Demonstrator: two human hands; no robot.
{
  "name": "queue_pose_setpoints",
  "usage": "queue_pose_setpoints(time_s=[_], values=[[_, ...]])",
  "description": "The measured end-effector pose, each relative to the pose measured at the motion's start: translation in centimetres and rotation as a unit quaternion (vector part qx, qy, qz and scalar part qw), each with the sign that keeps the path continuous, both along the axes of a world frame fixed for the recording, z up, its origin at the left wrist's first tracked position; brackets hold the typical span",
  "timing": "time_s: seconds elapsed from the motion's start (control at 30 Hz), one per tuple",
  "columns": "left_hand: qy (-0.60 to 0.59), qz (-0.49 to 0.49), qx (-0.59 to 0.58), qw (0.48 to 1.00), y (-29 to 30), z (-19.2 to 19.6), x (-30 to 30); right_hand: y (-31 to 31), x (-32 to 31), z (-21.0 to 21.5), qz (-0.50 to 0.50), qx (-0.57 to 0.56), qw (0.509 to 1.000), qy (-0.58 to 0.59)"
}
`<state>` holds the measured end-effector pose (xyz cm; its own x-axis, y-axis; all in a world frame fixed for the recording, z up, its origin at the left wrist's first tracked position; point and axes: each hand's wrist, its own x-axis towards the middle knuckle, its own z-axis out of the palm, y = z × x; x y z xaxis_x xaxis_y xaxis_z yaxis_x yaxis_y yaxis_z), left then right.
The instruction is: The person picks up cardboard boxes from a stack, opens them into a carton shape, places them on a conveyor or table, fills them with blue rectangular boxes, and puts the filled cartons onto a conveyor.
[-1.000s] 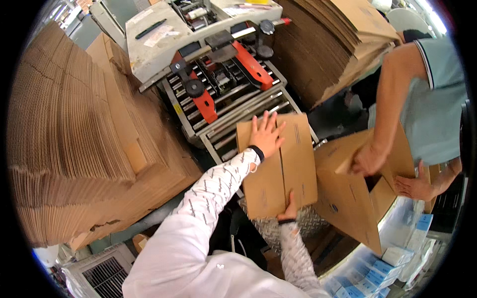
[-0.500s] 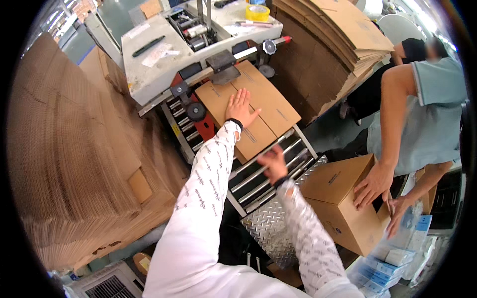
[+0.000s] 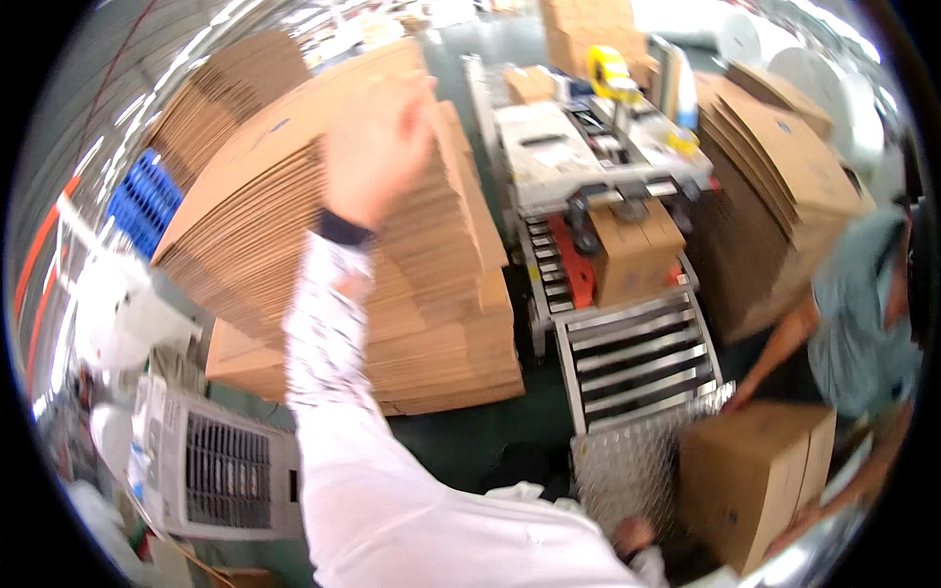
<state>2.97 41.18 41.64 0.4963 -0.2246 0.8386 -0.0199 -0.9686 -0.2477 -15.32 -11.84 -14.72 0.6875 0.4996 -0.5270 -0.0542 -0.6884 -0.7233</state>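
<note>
A: Left hand [image 3: 377,147] is raised against the top of the stack of flattened cartons [image 3: 392,255], far left of the carton sealing machine [image 3: 598,157]. The fingers are blurred; it looks spread and flat on the top sheet, not closed on anything, but I cannot tell for certain.

B: And the right hand [image 3: 635,534]?

A: Low and near, beside the checker-plate apron [image 3: 627,470] at the near end of the roller conveyor [image 3: 637,358]. Only a small part shows; its grip cannot be read.

B: Procedure for taking one blank?

A: My judgement: separate a single sheet at the top edge with the fingertips, close thumb and fingers over that edge only, then lift it free of the pile before pulling it right. The pile leans, so dragging could bring several down.

B: Anything in the way?

A: A sealed brown box [image 3: 632,250] sits in the machine's mouth. A co-worker in a grey-blue shirt [image 3: 863,314] holds another carton [image 3: 755,480] near right, so swing the blank clear of that side.
</note>
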Motion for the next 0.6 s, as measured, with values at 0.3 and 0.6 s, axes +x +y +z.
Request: queue_pose_setpoints(time_s=[0.3, 0.6], values=[[0.191, -0.012, 0.127, 0.973, 12.9, 4.1, -1.5, 10.7, 8.0, 42.0, 0.1, -0.083, 0.662, -0.738], [-0.064, -0.139, 0.278, 0.948, -7.0, 7.2, -2.9, 11.4, 5.3, 43.9, 0.042, -0.072, 0.658, -0.749]])
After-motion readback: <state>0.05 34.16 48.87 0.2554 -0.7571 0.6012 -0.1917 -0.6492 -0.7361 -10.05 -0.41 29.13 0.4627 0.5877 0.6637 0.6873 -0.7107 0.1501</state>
